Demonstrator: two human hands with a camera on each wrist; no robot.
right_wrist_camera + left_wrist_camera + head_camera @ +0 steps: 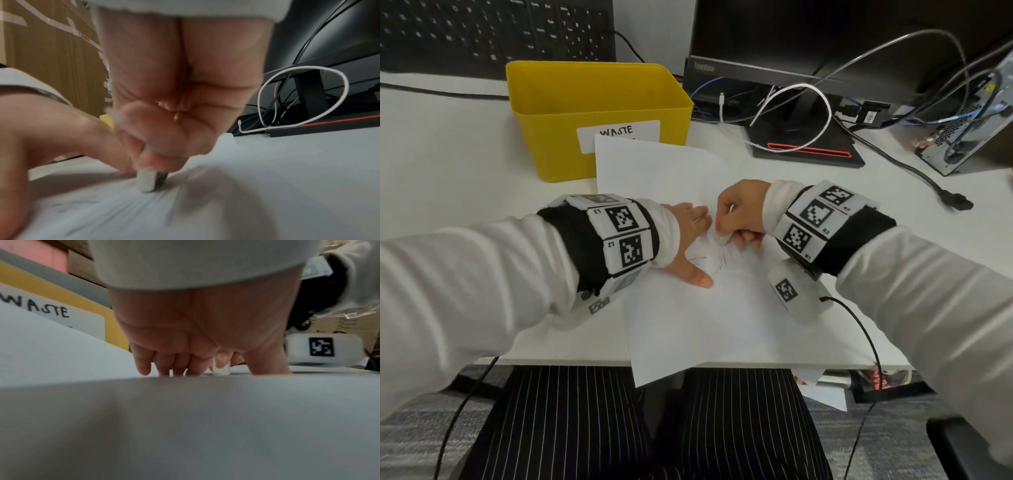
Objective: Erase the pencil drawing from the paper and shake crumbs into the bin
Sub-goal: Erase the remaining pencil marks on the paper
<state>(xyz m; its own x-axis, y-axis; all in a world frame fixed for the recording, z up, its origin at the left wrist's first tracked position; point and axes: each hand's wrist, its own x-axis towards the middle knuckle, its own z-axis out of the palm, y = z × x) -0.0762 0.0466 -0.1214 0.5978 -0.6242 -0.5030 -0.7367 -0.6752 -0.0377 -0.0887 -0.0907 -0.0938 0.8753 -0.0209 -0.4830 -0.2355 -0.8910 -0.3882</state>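
Note:
A white sheet of paper (688, 315) lies on the desk, its near corner hanging over the front edge. Faint pencil lines (700, 258) show between the two hands; they are smeared by motion blur in the right wrist view. My left hand (690, 240) lies flat on the paper with fingers spread, pressing it down. My right hand (736, 222) pinches a small white eraser (722, 238), whose tip touches the paper in the drawing (149, 181). A yellow bin (599, 113) labelled WASTE stands just behind the paper's far left corner.
A black monitor stand (804, 144) with a coiled white cable (822, 113) and several dark cables sits at the back right. A black keyboard (493, 31) lies behind the bin. A computer case (976, 126) stands at the far right. My striped trousers show below the desk edge.

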